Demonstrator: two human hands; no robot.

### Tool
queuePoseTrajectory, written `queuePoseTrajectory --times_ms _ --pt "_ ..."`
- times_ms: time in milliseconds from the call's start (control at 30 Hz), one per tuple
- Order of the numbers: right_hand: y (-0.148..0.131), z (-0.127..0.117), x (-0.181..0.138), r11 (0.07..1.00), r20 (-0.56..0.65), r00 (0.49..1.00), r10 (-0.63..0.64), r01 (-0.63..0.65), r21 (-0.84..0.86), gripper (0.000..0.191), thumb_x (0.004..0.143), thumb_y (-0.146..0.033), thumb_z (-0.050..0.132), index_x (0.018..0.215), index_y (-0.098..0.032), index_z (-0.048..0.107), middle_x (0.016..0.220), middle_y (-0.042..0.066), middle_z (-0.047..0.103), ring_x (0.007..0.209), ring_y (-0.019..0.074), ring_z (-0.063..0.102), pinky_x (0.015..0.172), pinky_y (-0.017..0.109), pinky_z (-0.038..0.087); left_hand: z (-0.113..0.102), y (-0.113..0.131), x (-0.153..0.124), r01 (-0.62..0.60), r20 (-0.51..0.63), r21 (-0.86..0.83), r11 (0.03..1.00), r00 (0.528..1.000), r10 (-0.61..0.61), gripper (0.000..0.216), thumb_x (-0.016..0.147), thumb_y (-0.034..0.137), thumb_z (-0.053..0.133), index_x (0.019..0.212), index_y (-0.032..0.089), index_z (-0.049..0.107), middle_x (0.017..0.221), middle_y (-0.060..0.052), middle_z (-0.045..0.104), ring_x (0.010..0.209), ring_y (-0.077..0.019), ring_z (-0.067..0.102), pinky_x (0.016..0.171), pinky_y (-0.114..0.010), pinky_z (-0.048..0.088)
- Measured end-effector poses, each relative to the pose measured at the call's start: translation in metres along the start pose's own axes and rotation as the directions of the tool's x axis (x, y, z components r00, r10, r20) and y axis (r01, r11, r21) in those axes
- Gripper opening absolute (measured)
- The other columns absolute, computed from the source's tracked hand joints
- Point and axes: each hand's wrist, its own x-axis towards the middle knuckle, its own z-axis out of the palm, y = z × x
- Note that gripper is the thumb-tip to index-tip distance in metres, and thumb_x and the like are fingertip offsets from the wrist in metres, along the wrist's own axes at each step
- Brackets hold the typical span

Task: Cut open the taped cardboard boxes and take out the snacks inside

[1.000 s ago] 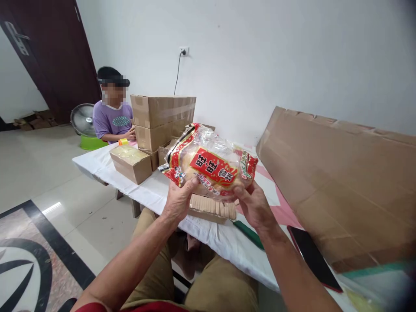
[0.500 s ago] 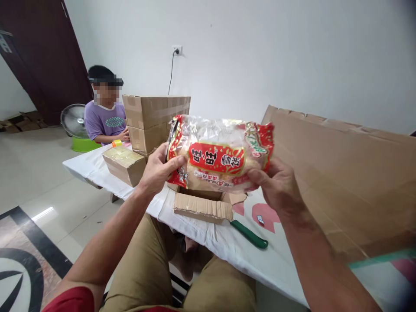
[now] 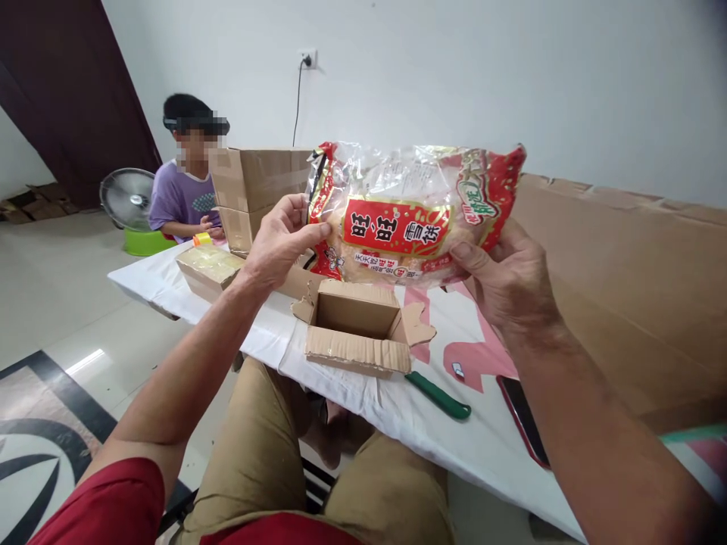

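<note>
Left hand (image 3: 287, 241) and right hand (image 3: 505, 276) pinch opposite ends of snack bag (image 3: 409, 216); open carton (image 3: 357, 344) below, near side.

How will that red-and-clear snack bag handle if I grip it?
The snack bag is probably floppy: its clear film is creased. Glossy highlights suggest it may be slippery. The pale, cracker-like contents could be fragile.
</note>
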Motion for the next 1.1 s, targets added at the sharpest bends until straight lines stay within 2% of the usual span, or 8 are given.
queuePoseTrajectory --times_ms 100,267,500,667,800,933,1033,1100 --pt "0.008 -0.003 -0.002 1.000 0.009 1.000 0.001 -0.001 0.005 0.043 0.068 -0.040 0.096 0.103 -0.025 0.075 0.091 -0.003 0.074 0.064 0.0113 0.064 0.052 0.023 0.059 0.000 -0.011 -0.002 0.001 -0.010 0.019 1.000 1.000 -0.001 0.035 0.072 0.025 0.079 0.101 0.021 0.060 0.099 -0.001 0.075 0.091 -0.0164 0.074 0.083 -0.029 0.062" --pt "0.011 -0.004 -0.005 1.000 -0.003 1.000 -0.002 0.002 0.000 0.045 0.068 -0.041 0.097 0.105 -0.025 0.075 0.098 -0.001 0.076 0.082 0.0155 0.070 0.078 0.032 0.065 -0.001 -0.021 -0.003 -0.035 0.006 0.005 0.999 0.999 0.035 0.038 0.075 0.030 0.083 0.103 0.022 0.058 0.102 -0.001 0.075 0.094 -0.0160 0.075 0.083 -0.027 0.063" --pt "0.006 0.008 -0.002 0.999 -0.010 0.999 -0.049 0.049 -0.012 0.046 0.067 -0.045 0.097 0.102 -0.026 0.074 0.084 -0.003 0.071 0.058 0.0115 0.062 0.045 0.024 0.055 -0.011 -0.016 0.008 -0.120 -0.039 0.002 0.993 0.992 0.120 0.042 0.077 0.032 0.087 0.107 0.023 0.059 0.096 0.000 0.074 0.094 -0.0197 0.077 0.078 -0.030 0.065" --pt "0.006 0.032 0.003 0.996 0.149 0.988 0.034 -0.046 0.080 0.049 0.066 -0.036 0.097 0.104 -0.027 0.067 0.094 -0.003 0.073 0.070 0.0150 0.069 0.050 0.025 0.060 -0.036 -0.006 -0.008 -0.075 -0.125 -0.015 0.997 0.989 0.073 0.044 0.074 0.025 0.088 0.108 0.022 0.060 0.096 -0.001 0.073 0.092 -0.0191 0.076 0.076 -0.028 0.064" --pt "0.022 0.068 0.013 0.985 0.383 0.913 0.143 -0.168 0.032 0.056 0.069 -0.035 0.093 0.116 -0.025 0.065 0.113 0.002 0.075 0.097 0.0213 0.072 0.074 0.032 0.065 -0.072 0.006 -0.048 -0.068 -0.268 0.081 0.994 0.959 0.087 0.046 0.068 0.027 0.093 0.102 0.023 0.063 0.093 0.001 0.075 0.080 -0.0153 0.074 0.073 -0.028 0.064" --pt "0.059 0.124 0.025 0.973 0.560 0.812 0.163 -0.228 0.047 0.061 0.068 -0.036 0.091 0.119 -0.023 0.062 0.119 0.005 0.073 0.111 0.0256 0.069 0.099 0.043 0.060 -0.115 0.006 -0.093 -0.063 -0.493 0.241 0.968 0.852 0.178 0.046 0.066 0.024 0.094 0.101 0.024 0.065 0.088 0.004 0.074 0.077 -0.0126 0.070 0.075 -0.028 0.062" --pt "0.094 0.165 0.035 0.921 0.662 0.712 0.232 -0.381 0.088 0.079 0.061 -0.036 0.091 0.130 -0.027 0.052 0.119 0.005 0.073 0.112 0.0274 0.068 0.100 0.047 0.058 -0.139 -0.012 -0.121 0.043 -0.615 0.333 0.942 0.767 0.182 0.044 0.066 0.026 0.092 0.099 0.023 0.063 0.087 0.004 0.070 0.081 -0.0128 0.069 0.075 -0.027 0.060" --pt "0.116 0.183 0.040 0.884 0.688 0.637 0.349 -0.467 -0.016 0.079 0.062 -0.037 0.087 0.131 -0.027 0.049 0.115 0.005 0.073 0.107 0.0265 0.069 0.096 0.045 0.058 -0.146 -0.033 -0.138 0.166 -0.660 0.330 0.929 0.744 0.102 0.041 0.069 0.028 0.087 0.100 0.021 0.061 0.091 0.002 0.070 0.084 -0.0134 0.069 0.076 -0.026 0.059"
